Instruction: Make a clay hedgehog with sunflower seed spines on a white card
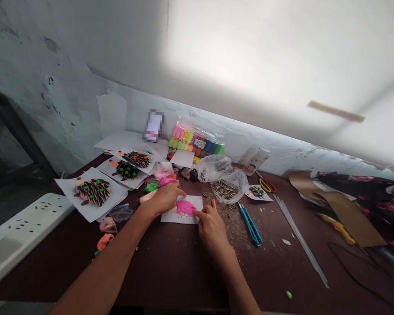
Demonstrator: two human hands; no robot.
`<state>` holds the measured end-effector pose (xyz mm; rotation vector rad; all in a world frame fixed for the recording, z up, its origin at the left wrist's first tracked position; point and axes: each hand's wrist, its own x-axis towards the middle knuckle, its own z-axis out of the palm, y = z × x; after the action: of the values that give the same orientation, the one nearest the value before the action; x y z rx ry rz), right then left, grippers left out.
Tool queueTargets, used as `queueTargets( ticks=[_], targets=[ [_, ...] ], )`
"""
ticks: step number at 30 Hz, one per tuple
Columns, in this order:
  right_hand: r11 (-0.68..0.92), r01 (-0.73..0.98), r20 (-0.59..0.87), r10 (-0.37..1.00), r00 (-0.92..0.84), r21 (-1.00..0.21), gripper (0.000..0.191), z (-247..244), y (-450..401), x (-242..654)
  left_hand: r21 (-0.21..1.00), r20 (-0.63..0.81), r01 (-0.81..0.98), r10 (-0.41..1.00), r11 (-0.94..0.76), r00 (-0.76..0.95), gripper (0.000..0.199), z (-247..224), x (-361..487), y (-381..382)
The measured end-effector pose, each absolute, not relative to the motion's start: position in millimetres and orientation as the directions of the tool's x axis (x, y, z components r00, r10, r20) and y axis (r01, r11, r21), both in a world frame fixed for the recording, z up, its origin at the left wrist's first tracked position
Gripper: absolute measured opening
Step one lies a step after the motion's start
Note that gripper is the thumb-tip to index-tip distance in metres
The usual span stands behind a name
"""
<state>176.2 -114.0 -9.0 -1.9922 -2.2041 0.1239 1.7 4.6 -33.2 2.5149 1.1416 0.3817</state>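
A small white paper (pixel 181 218) lies on the table with a flat patch of pink clay (pixel 185 208) on it and brown drawn lines below the clay. My left hand (pixel 166 197) rests at the paper's upper left, index finger stretched out; its other fingers are partly hidden. On the paper's right side, my right hand (pixel 212 225) touches the clay's edge with a fingertip. From its curled fingers sticks up the end of an orange stick-like thing (pixel 213 203), its kind not clear. A lump of bright pink clay (pixel 167 180) lies just beyond my left hand.
Plastic bags hold striped seeds (pixel 225 190). A blue utility knife (pixel 250 225), scissors (pixel 266 184) and clear glue sticks (pixel 300 240) lie to the right. Seed-covered hedgehog pictures (pixel 93 192) and a power strip (pixel 26 223) are left. Behind stands a clay pack (pixel 197 141).
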Motion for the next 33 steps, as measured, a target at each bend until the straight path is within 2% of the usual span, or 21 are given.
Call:
queueTargets(
  ticks=[11, 16, 21, 26, 33],
  targets=[
    [0.197, 0.980, 0.191, 0.963, -0.193, -0.003, 0.028, -21, -119, 175, 0.413, 0.142, 0.654, 0.754, -0.634, 0.641, 0.049, -38, 3, 6],
    [0.193, 0.981, 0.206, 0.961, -0.187, -0.008, 0.028, -22, -119, 174, 0.539, 0.208, 0.514, 0.697, -0.667, 0.686, 0.051, -22, 7, 0],
    [0.190, 0.981, 0.226, 0.958, -0.179, -0.031, 0.030, -25, -118, 174, 0.648, 0.107, 0.451, 0.660, -0.614, 0.744, 0.053, -17, 5, -5],
    [0.189, 0.982, 0.225, 0.958, -0.178, -0.029, 0.028, -24, -118, 174, 0.646, 0.009, 0.460, 0.608, -0.609, 0.794, 0.068, -14, 2, -7],
    [0.199, 0.980, 0.178, 0.964, -0.200, 0.022, 0.027, -22, -122, 172, 0.623, -0.050, 0.511, 0.622, -0.592, 0.782, 0.067, -15, 4, -6]
  ],
)
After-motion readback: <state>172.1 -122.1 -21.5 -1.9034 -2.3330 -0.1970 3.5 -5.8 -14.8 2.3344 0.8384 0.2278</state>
